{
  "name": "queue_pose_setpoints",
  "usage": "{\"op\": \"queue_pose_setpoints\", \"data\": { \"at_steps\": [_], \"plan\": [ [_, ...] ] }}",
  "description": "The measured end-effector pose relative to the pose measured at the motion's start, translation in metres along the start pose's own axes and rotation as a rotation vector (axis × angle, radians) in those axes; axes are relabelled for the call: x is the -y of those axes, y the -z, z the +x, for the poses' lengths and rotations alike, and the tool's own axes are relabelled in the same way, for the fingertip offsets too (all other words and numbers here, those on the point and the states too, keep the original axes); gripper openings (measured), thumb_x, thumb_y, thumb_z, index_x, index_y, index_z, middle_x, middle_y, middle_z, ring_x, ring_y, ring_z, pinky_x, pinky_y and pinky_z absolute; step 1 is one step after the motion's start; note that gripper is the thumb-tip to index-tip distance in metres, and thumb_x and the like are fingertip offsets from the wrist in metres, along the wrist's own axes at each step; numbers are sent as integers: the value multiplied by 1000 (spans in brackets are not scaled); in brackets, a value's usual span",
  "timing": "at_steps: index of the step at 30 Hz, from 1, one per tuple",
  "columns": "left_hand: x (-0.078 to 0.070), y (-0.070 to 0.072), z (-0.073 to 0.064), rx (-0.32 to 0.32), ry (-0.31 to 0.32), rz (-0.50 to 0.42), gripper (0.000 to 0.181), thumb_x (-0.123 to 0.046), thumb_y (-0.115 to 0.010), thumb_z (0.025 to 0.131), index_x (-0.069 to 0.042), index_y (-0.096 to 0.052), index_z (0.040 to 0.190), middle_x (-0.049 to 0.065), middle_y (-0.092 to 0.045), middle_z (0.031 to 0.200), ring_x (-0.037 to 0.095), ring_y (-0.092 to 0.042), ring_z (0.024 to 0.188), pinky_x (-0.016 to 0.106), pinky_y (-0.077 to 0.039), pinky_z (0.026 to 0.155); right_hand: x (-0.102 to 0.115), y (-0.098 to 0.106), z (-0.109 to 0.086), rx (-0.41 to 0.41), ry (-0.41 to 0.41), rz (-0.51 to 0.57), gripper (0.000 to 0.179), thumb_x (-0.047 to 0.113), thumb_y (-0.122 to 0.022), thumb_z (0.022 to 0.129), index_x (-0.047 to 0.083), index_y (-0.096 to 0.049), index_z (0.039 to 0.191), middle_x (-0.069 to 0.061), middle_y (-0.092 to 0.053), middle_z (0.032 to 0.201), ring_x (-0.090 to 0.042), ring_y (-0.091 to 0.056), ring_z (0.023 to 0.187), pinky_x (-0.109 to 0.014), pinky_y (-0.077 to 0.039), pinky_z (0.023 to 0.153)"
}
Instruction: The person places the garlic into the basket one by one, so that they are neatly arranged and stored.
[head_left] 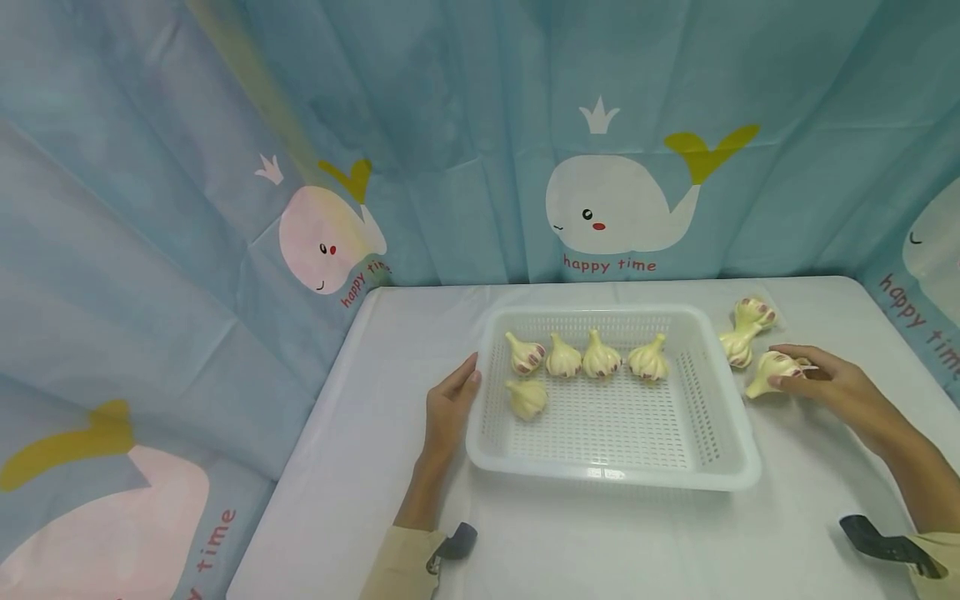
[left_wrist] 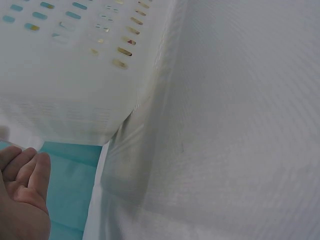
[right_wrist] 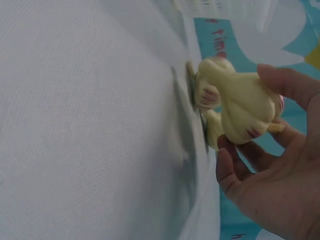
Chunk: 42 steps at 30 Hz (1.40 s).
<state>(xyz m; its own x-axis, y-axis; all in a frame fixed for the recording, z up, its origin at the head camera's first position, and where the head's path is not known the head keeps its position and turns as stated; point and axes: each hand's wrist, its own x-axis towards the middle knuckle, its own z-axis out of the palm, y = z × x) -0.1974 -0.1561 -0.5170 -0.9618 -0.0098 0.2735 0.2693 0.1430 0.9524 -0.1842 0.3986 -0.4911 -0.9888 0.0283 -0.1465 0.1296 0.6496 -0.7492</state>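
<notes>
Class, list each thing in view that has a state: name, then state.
White perforated plastic basket: upright, partly filled
Five round cream garlic bulbs: inside the basket
Two more cream bulbs: on the white table
Another cream bulb: held
Bare right hand: holding that bulb
Bare left hand: touching the basket's left edge
Blue whale-print fabric curtain: hanging, creased

A white table [head_left: 600, 542] is seen in front of blue curtains [head_left: 465, 100], where whales [head_left: 630, 204], crowns [head_left: 599, 120] and red words [head_left: 609, 264] are printed.
</notes>
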Motion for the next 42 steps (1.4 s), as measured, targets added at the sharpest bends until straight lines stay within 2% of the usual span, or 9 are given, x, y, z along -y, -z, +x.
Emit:
{"op": "queue_pose_setpoints", "data": {
  "at_steps": [6, 13, 17, 20, 22, 27, 33, 37, 42],
  "plan": [
    [-1, 0, 0, 4, 0, -13, 44, -26, -63, 109, -5, -61, 147, 8, -60, 152, 25, -58, 140, 30, -57, 106, 7, 0, -1, -13, 3, 71, 85, 43, -68, 103, -3, -26, 161, -43, -18, 165, -70, -26, 140, -88, -34, 100],
    [0, 0, 0, 0, 7, -6, 43, -27, -63, 109, -6, -62, 147, 4, -61, 151, 20, -59, 140, 29, -56, 106, 11, -2, -3, -53, 8, 89, 83, 43, -69, 103, 1, -29, 163, -39, -20, 167, -69, -30, 140, -88, -32, 105],
    [-1, 0, 0, 2, 6, -7, 43, -28, -63, 109, -6, -62, 147, 4, -60, 151, 19, -58, 140, 29, -56, 106, 13, -1, -4, -114, 7, 65, 76, 45, -73, 101, 2, -39, 154, -18, -50, 151, -19, -59, 124, -50, -56, 101],
    [-2, 0, 0, 0, 3, -2, 43, -27, -64, 109, -6, -62, 147, 5, -61, 152, 21, -58, 141, 29, -56, 107, 12, -1, -5, -150, 28, 74, 59, 42, -76, 99, 19, -47, 144, -3, -53, 137, 10, -44, 101, -14, -47, 78],
    [-2, 0, 1, -1, 1, 0, 43, -27, -64, 109, -6, -62, 146, 5, -61, 151, 21, -58, 141, 29, -55, 107, 13, -1, -6, -153, 31, 97, 57, 41, -75, 100, 25, -46, 147, -6, -53, 147, -2, -55, 121, -9, -50, 88],
    [-3, 0, 1, -3, 3, 4, 43, -27, -64, 109, -6, -62, 146, 4, -61, 151, 20, -57, 142, 29, -54, 109, 18, -2, -7, -138, 25, 114, 73, 41, -69, 104, 14, -36, 164, -27, -21, 173, -56, -23, 155, -56, -31, 129],
    [-4, -1, 0, -8, 9, 11, 44, -31, -64, 109, -8, -63, 147, 1, -61, 151, 17, -57, 141, 28, -55, 108, 26, -1, -11, -145, 83, 97, 69, 38, -72, 103, 15, -40, 161, -13, -35, 168, -30, -31, 160, 6, -39, 85],
    [-3, -1, 0, -9, 7, 19, 44, -31, -63, 109, -8, -62, 147, 2, -61, 151, 18, -57, 142, 27, -54, 109, 35, 0, -14, -142, 101, 110, 62, 35, -73, 102, 22, -44, 155, -6, -39, 165, -11, -37, 156, 6, -40, 82],
    [-2, 0, -1, -7, 9, 12, 43, -29, -63, 109, -7, -62, 147, 5, -60, 152, 22, -56, 143, 28, -54, 109, 48, 1, -18, -132, 95, 108, 68, 38, -71, 104, 21, -39, 162, -12, -26, 175, -28, -30, 160, 6, -39, 85]
  ]
}}
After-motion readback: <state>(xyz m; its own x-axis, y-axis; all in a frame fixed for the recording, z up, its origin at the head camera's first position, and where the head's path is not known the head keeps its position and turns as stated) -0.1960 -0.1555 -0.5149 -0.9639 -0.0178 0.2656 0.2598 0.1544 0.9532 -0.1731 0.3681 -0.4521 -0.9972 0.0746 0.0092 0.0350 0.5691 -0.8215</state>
